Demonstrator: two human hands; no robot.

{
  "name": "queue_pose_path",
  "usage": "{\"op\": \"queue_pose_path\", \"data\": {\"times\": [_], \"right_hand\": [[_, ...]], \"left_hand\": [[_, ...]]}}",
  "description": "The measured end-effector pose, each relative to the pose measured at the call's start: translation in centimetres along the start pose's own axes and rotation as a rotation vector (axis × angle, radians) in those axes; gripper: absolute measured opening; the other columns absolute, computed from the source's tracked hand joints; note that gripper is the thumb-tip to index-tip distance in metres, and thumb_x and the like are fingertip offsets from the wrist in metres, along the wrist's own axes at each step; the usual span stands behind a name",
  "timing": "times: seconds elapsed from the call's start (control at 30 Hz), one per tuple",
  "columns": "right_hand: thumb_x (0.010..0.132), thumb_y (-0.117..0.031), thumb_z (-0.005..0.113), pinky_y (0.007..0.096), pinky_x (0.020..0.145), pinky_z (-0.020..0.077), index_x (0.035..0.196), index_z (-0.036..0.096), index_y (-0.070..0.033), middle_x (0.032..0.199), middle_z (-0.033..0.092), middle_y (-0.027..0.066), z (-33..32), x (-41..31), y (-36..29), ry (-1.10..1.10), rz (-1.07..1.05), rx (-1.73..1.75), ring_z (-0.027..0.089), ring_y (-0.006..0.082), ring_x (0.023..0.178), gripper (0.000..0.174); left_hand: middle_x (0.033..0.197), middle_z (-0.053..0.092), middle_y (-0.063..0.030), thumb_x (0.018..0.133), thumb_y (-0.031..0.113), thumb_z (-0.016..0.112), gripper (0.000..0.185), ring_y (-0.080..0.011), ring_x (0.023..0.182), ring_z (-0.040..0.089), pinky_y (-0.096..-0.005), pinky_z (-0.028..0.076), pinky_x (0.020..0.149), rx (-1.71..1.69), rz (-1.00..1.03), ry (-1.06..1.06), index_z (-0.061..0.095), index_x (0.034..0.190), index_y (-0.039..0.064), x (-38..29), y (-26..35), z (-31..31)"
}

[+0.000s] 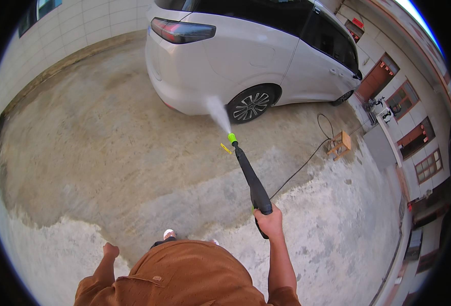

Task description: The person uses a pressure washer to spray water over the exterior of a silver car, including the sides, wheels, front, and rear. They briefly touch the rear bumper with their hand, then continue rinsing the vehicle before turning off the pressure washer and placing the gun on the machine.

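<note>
My right hand grips the handle of a black pressure-washer spray gun in front of my body. From its bright green nozzle a white fan of water shoots toward the lower rear side of a white minivan, just behind the rear wheel. A thin dark hose shows beyond the gun's handle. My left hand hangs low at my left side, apart from the gun. Its fingers are turned under and hidden, and no object shows in it.
Wet and dry patches mark the concrete ground. The hose runs past a small wooden stool and loops beside it. A yellow strip shows near the nozzle. A tiled wall bounds the left, a building with red-brown doors the right.
</note>
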State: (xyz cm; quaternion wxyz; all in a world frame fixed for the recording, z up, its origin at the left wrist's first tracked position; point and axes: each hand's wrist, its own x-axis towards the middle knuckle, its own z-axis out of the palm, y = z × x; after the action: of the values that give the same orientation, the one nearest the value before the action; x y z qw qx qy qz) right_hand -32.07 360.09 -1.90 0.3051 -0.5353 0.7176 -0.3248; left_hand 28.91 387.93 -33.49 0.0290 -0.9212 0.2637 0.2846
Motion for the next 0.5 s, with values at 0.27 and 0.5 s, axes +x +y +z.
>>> {"op": "queue_pose_path", "data": {"times": [0.27, 0.5], "right_hand": [[0.082, -0.011, 0.074, 0.0314, 0.062, 0.0492, 0.09, 0.067, 0.002, 0.074, 0.065, 0.0044, 4.0, 6.5, -4.7, -0.04, -0.036, 0.099, 0.059, 0.0103, 0.067, 0.017], [0.079, -0.014, 0.073, 0.0356, 0.063, 0.0505, 0.088, 0.065, 0.004, 0.073, 0.066, 0.0108, 10.0, 6.4, -6.6, -0.028, -0.098, 0.233, 0.061, 0.0172, 0.064, 0.022]], "left_hand": [[0.091, 0.07, -0.0245, 0.091, 0.028, 0.059, 0.033, -0.044, 0.089, 0.066, -0.0528, 0.053, 0.084, 0.135, 0.422, 0.179, 0.072, 0.081, -0.001, 2.6, 0.2, -2.4], [0.09, 0.07, -0.026, 0.093, 0.036, 0.057, 0.041, -0.0444, 0.096, 0.067, -0.052, 0.052, 0.088, 0.002, 0.299, 0.126, 0.071, 0.085, -0.002, 3.1, 2.0, -5.1]]}}
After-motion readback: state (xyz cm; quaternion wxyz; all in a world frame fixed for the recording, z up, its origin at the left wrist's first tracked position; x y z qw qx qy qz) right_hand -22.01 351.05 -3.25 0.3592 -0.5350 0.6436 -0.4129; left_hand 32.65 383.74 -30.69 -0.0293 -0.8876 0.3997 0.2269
